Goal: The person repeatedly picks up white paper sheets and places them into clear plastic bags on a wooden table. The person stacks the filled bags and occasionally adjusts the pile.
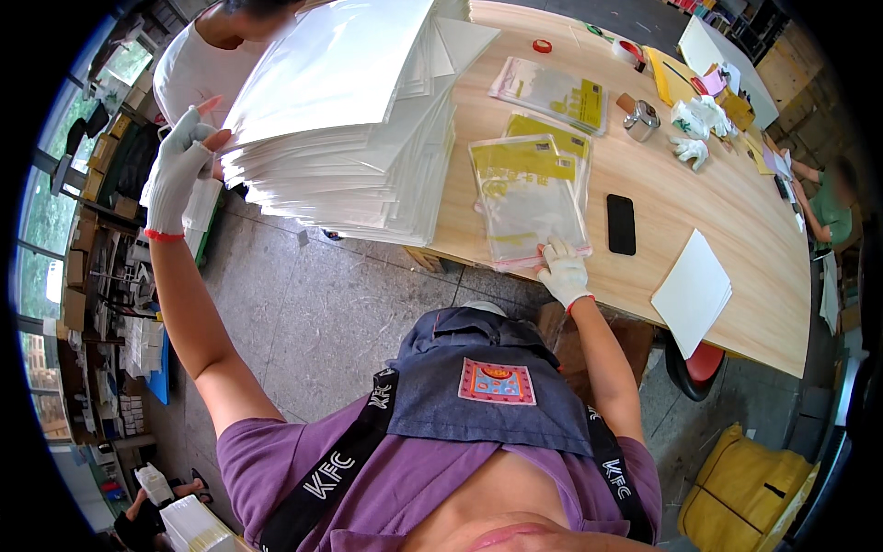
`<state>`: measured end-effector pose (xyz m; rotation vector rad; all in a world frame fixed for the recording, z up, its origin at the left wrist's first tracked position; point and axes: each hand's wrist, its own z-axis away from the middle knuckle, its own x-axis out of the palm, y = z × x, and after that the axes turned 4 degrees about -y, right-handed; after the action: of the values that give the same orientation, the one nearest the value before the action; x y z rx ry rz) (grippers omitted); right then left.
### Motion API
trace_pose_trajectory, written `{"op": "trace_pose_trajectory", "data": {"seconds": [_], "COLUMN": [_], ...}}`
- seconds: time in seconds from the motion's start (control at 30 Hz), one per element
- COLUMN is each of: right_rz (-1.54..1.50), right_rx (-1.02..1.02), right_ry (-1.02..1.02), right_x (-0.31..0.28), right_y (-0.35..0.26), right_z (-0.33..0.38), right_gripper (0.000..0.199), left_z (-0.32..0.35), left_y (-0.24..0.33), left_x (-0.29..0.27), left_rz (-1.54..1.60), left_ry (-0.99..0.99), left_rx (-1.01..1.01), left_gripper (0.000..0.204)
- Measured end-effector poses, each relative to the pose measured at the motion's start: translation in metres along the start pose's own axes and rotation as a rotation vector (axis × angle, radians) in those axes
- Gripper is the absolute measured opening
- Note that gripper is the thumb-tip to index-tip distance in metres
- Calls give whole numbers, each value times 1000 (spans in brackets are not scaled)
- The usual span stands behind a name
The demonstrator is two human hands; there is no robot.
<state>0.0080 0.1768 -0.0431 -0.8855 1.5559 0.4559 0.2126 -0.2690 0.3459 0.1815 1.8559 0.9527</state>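
My left hand, in a white knit glove with bare fingertips, is raised beside the left corner of a tall stack of white sheets. Its thumb and forefinger are apart, the thumb by the edge of the upper sheets. Over at the table's front edge, my right hand, gloved likewise, grips the lower right edge of a clear plastic bag with yellow print. Similar bags lie beneath it, partly covered. Another pile of clear printed bags lies farther back.
A black phone and several white sheets lie on the wooden table at right. Behind are a metal tape dispenser, a loose glove and a tape roll. One person stands behind the stack; another sits far right.
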Motion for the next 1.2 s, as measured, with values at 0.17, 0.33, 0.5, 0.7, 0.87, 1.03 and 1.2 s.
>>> {"op": "trace_pose_trajectory", "data": {"seconds": [0.17,0.33,0.5,0.7,0.87,1.03,1.2], "right_rz": [-41,-114,-451,-1508,-2016,-2216,-2014], "right_rx": [-41,123,277,1152,1299,1323,1226], "right_ry": [18,-98,227,1074,1280,1370,1475], "right_x": [-6,-24,-41,-38,-30,-36,-21], "right_y": [-3,0,7,59,126,139,163], "right_z": [-4,0,17,93,149,148,159], "right_gripper": [36,36,30,25,20,25,20], "left_z": [12,52,102,103,71,44,48], "left_y": [17,48,55,-38,-37,-21,-8], "left_x": [10,81,231,451,492,488,473], "left_rz": [-227,-255,70,-411,-516,-459,-648], "left_ry": [399,545,-292,-484,-489,-643,-655], "left_rx": [441,816,916,651,782,715,602], "left_gripper": [43,31,32,48,48,40,38]}}
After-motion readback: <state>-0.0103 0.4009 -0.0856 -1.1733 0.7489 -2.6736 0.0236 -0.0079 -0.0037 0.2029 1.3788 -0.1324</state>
